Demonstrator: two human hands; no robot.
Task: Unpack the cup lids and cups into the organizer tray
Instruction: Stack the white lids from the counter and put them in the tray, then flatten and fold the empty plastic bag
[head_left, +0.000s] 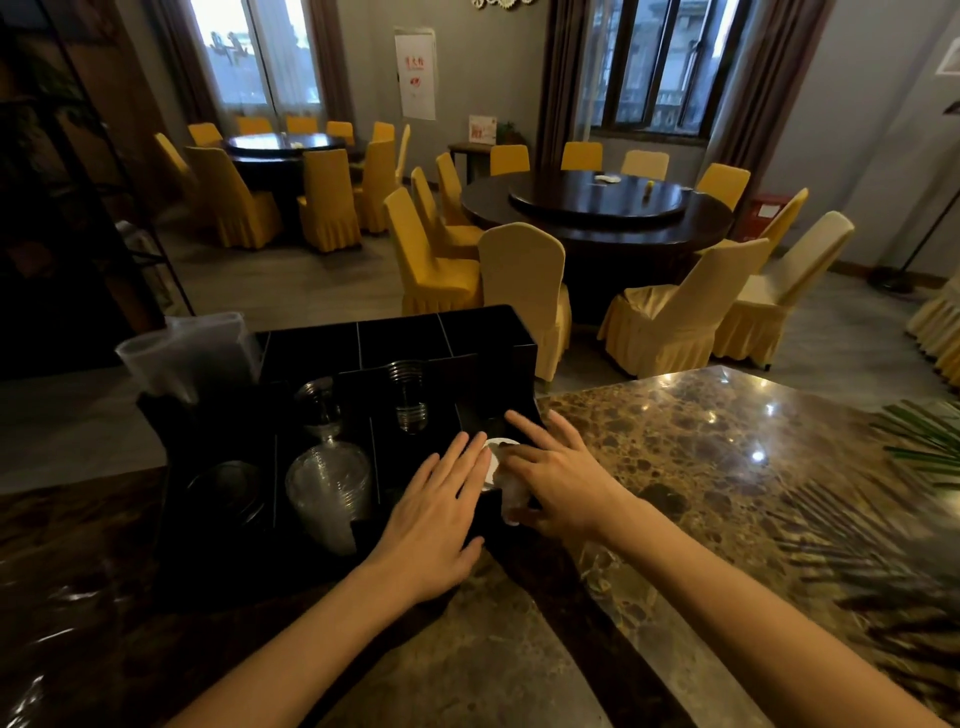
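A black organizer tray (498, 332) stands on the marble counter. Its front compartments hold a stack of clear dome lids (327, 488), flat clear lids (228, 488) at the left and a stack of clear cups (408, 397) further back. At the front right compartment lies a stack of white lids (498, 452). My left hand (441, 514) rests flat on the tray's front edge, its fingertips touching the white lids. My right hand (561, 473) curls around the right side of that stack, with a crinkled clear plastic wrap (514, 493) under its thumb.
A clear plastic bag (192, 353) sticks up at the tray's back left. The marble counter (727, 467) stretches to the right, with green palm leaves (924, 436) at its far right edge. Round dining tables and yellow-covered chairs fill the room beyond.
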